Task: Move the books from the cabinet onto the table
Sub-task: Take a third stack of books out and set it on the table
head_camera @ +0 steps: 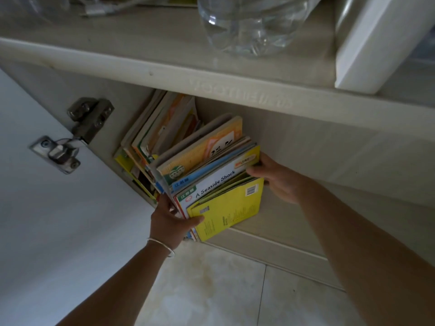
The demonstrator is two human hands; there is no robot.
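Note:
A bundle of thin books (211, 177) leans out of the open cabinet, with a yellow book in front and one titled "A Seaside Shock" behind it. My left hand (170, 220) grips the bundle's near lower corner, thumb on the yellow cover. My right hand (277, 177) grips the bundle's far edge, thumb across the top. More books (160, 128) stand farther back in the cabinet, leaning left. The cabinet top (164, 74) runs across above them.
The open white cabinet door (47, 220) with its metal hinge (77, 132) stands at the left. On the cabinet top sit a clear plastic bottle (249, 24) and a white appliance (376, 43). Pale floor tiles (211, 290) lie below.

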